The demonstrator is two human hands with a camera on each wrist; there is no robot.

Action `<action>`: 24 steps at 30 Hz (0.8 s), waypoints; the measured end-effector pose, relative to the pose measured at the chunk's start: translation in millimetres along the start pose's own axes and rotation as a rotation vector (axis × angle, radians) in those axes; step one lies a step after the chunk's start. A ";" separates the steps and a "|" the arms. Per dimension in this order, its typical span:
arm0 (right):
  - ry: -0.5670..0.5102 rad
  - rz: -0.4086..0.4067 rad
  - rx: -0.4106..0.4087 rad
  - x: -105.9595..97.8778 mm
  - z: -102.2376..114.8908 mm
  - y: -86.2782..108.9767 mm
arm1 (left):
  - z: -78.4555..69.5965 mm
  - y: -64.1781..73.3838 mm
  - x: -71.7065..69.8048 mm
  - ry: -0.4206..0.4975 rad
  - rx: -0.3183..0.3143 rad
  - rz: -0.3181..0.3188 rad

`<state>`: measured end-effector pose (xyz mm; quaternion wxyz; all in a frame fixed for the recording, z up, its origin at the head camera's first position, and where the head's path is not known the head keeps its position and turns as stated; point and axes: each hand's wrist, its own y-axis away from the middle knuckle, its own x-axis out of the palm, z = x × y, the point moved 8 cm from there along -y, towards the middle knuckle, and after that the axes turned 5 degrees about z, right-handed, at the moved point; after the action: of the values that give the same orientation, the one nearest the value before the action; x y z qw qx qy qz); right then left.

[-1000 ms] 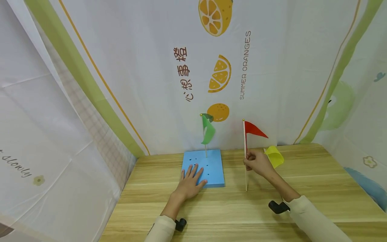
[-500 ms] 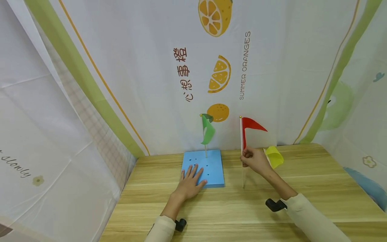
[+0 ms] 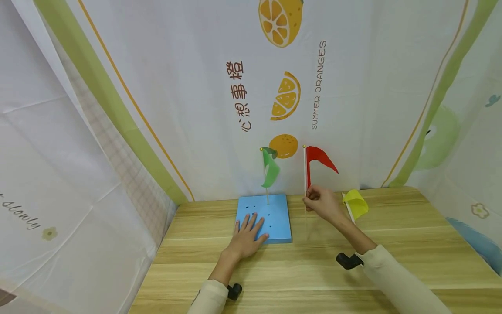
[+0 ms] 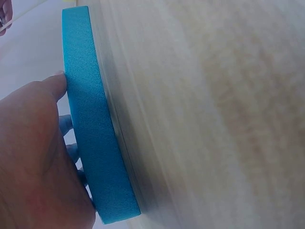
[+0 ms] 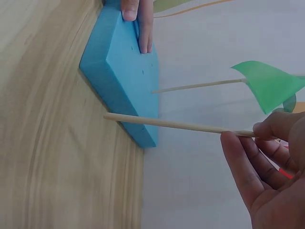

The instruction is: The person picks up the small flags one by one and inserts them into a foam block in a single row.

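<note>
Bracing blue block [image 3: 280, 220], apparently: left hand [image 3: 245, 240] laid spread on top | red flag [image 3: 315, 153] pinched upright by right hand [image 3: 323, 204], right of block, lower stick left bare | green flag [image 3: 272, 174] held up by block

Soft light; tabletop [image 3: 298, 279] shadows faint; wrist views hazy.

Bright plain colours are standing out against a white cloth [image 3: 188, 65] printed with orange fruit.
Under the left hand [image 3: 244, 242], a block [image 3: 280, 224] is showing sky blue; beyond that hand, a green flag [image 3: 270, 174] is showing. Above the right hand [image 3: 323, 203], a red flag [image 3: 319, 153] is glowing, a yellow flag [image 3: 357, 204] is showing to its right, and a yellow-brown table [image 3: 298, 274] is showing streaky grain around both hands.
</note>
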<state>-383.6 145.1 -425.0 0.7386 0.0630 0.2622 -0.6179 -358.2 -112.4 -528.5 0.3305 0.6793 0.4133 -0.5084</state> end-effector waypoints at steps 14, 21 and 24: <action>-0.002 0.022 -0.021 10.6 17.1 -11.6 | -5.9 2.5 -5.9 -0.001 -0.004 0.017; 0.017 0.008 -0.055 15.4 25.5 -17.3 | -4.6 1.7 -5.4 -0.005 -0.004 0.017; 0.044 0.001 -0.071 17.4 30.0 -19.1 | -4.9 1.6 -5.9 -0.012 -0.004 0.014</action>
<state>-390.7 112.9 -403.1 0.7347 0.0506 0.3003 -0.6062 -355.6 -110.1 -521.4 0.3377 0.6785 0.4077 -0.5092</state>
